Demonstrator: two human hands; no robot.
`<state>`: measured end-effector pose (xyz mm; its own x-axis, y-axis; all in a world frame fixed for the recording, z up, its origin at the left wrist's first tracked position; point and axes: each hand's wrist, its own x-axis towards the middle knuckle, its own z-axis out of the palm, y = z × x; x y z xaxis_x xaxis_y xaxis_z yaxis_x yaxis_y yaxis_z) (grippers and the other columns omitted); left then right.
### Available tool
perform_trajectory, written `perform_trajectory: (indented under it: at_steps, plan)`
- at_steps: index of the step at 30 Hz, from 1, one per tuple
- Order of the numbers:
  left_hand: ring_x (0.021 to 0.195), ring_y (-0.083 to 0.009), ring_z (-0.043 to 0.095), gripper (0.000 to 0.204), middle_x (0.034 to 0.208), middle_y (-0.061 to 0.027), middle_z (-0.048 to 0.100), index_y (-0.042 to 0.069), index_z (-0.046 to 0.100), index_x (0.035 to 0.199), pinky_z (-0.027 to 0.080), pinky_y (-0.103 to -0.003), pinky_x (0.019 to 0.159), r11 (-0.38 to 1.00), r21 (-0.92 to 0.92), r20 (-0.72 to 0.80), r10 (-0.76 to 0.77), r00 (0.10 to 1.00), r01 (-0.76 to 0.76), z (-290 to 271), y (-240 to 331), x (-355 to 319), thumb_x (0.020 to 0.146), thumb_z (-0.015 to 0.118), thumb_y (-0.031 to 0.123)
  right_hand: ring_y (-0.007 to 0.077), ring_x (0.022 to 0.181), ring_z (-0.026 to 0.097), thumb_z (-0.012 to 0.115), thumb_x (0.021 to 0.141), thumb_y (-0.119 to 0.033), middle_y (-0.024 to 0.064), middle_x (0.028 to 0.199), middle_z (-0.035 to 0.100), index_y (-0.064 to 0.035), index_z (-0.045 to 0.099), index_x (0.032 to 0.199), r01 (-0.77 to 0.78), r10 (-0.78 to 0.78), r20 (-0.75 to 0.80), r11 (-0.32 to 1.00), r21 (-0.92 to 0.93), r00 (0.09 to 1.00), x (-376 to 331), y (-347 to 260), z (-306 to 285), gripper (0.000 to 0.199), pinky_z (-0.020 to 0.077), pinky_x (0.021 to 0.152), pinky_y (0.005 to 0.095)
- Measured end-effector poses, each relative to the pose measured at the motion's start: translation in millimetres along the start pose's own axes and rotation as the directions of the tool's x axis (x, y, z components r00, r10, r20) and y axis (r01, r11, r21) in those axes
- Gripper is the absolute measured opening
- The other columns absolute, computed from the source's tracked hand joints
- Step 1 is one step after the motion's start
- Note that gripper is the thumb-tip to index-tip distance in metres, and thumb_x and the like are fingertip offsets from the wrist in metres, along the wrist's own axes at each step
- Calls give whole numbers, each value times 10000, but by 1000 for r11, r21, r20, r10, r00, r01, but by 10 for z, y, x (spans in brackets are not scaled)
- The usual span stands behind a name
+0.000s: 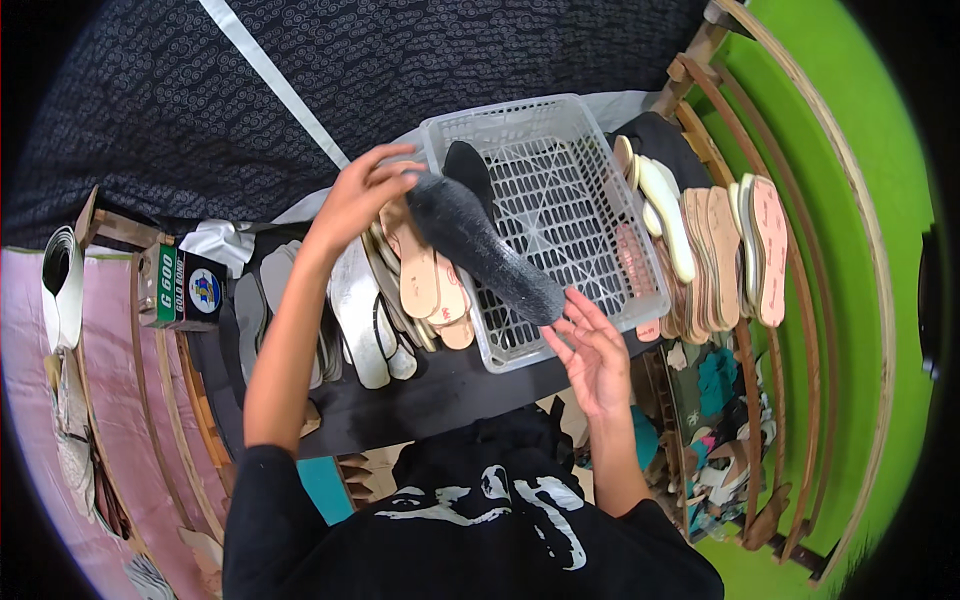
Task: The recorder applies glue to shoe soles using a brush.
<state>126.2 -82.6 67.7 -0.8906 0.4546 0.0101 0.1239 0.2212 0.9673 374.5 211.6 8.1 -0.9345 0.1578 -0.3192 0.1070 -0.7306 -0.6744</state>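
Note:
A long black shoe insole spans the space between my two hands, tilted over the plastic crate. My left hand grips its far-left end between thumb and fingers. At the near-right end, the fingers and thumb of my right hand close around its tip, palm turned up. Beneath the insole stands a clear plastic crate with a slatted bottom. Another black insole leans inside the crate at its far-left corner, partly hidden behind the held one.
Left of the crate lie tan insoles, silver-white insoles and grey ones. More tan insoles and pink ones stand in stacks on the right. A green-and-black box sits far left. Wooden rack rails curve along the right.

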Motion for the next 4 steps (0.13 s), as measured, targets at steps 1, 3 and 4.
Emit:
perform_trajectory:
  at_steps: [1, 3, 4]
  plan:
    - [1268, -209, 682, 618, 1388, -154, 733, 9, 563, 1535, 504, -343, 1075, 1000, -3, -22, -6, 1000, 6, -29, -36, 235, 999, 753, 250, 286, 1270, 666, 586, 978, -26, 194, 1442, 599, 121, 438, 1579, -26, 26, 1, 1000, -1, 1000, 89, 24, 20, 637, 510, 1202, 499]
    - [1242, -212, 694, 668, 1378, -153, 736, 0, 560, 1541, 507, -345, 1079, 966, 249, 70, -92, 993, 72, 3, -161, 697, 983, 782, 292, 302, 1310, 645, 589, 971, -10, 202, 1458, 576, 104, 427, 1596, -70, 70, -13, 997, -8, 997, 248, 130, -10, 655, 475, 1235, 490]
    - [1272, -213, 687, 681, 1379, -154, 737, 38, 548, 1578, 499, -344, 1105, 932, 357, 96, -102, 990, 61, 39, -163, 888, 987, 786, 278, 304, 1346, 628, 597, 965, -4, 221, 1547, 529, 88, 400, 1618, -113, 113, -5, 994, 0, 994, 332, 178, -16, 688, 474, 1234, 481]
